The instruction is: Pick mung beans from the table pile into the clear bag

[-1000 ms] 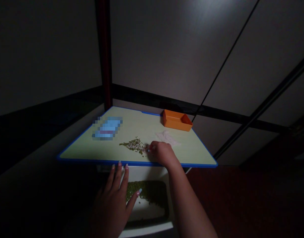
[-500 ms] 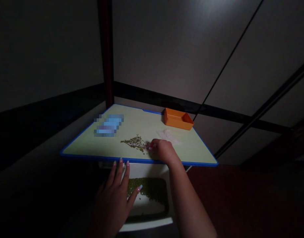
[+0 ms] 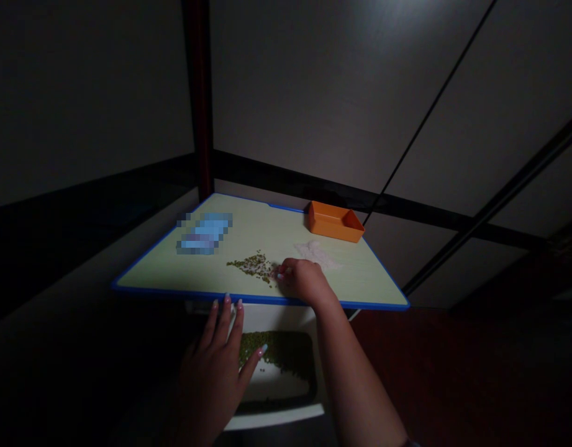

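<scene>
Green grains (image 3: 251, 266), with pale ones among them, are spread on the tabletop (image 3: 360, 282), just beside the right hand (image 3: 307, 282). Its fingers are curled low, seemingly for fine picking; whether anything is pinched cannot be told. Apart from it, the left hand (image 3: 215, 366) is spread at the near edge, perhaps for steadiness. Beyond the right hand, a pale heap (image 3: 313, 251) is kept separate, near an orange box (image 3: 336, 233).
</scene>
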`<state>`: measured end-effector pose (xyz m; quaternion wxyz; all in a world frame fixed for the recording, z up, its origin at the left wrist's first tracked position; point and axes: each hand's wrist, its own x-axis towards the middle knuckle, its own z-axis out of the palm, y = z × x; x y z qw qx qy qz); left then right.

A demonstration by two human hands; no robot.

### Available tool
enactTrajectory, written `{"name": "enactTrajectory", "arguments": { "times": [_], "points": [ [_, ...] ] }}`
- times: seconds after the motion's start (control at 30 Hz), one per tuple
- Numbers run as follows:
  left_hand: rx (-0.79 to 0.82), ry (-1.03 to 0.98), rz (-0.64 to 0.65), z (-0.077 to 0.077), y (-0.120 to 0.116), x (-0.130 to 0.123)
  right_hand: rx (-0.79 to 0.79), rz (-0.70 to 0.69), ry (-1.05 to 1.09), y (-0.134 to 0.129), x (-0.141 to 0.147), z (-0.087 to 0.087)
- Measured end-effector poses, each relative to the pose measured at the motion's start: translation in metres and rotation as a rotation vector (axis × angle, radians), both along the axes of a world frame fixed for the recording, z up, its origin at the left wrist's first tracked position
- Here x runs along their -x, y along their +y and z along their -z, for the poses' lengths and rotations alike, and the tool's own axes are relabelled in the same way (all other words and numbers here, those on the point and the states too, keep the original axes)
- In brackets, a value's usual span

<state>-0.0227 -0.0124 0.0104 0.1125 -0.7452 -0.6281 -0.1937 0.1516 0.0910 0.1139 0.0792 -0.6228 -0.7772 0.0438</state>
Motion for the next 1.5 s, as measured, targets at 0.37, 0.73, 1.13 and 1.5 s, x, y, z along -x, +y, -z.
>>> {"name": "enactTrajectory", "arguments": {
  "times": [0.37,0.73,1.13,1.5],
  "points": [
    [0.084,-0.002,-0.014,-0.009,-0.003,-0.003,-0.006,-0.018,0.002,0.003,0.003,0.000],
    [0.104,-0.020,-0.016,-0.014,-0.007,-0.004,-0.014,-0.026,0.061,0.004,0.005,0.001],
    [0.131,-0.035,-0.010,-0.016,-0.007,-0.005,-0.014,-0.023,0.061,0.006,0.006,0.001],
    [0.145,-0.008,-0.032,-0.016,-0.009,-0.005,-0.030,-0.035,0.021,0.006,0.010,0.002]
  ]
}}
